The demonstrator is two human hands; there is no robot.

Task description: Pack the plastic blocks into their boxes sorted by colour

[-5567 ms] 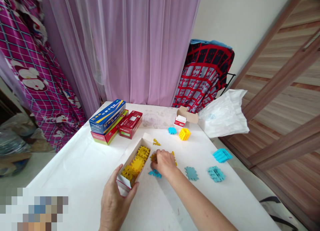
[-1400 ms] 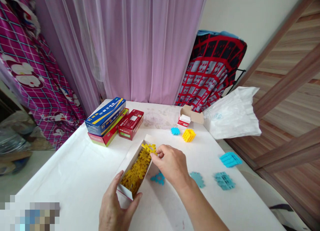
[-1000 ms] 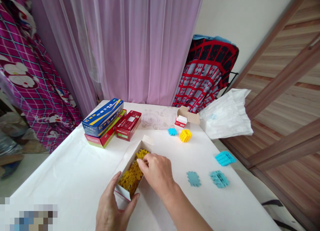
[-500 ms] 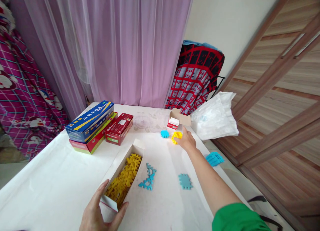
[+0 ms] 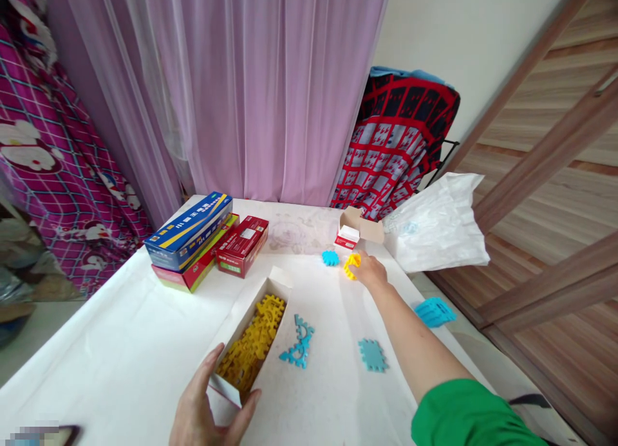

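Note:
My left hand [image 5: 207, 404] grips the near end of an open white box [image 5: 230, 335], thumb on one side and fingers on the other. Interlocking yellow plastic pieces with notched edges [image 5: 255, 336] fill this box. Across the table, my right hand [image 5: 371, 270] closes on a yellow notched piece [image 5: 352, 266], partly covered by the fingers. Beside it lies a bright blue notched piece [image 5: 330, 259]. Nearer to me are a blue triangular openwork piece [image 5: 300, 344] and a pale teal square piece [image 5: 373, 354], both flat on the white tablecloth [image 5: 145, 362].
At the left, a blue box [image 5: 190, 230] is stacked on a red-and-green one, next to a red box [image 5: 243, 246]. A small open carton [image 5: 348, 237] and white plastic bag [image 5: 437, 227] stand at the far right. Blue pieces [image 5: 435, 311] lie by the right edge.
My view has turned, so everything sits further right in the picture. My right hand's fingers have drawn in around the yellow piece, and less of it shows. The left hand still grips the box.

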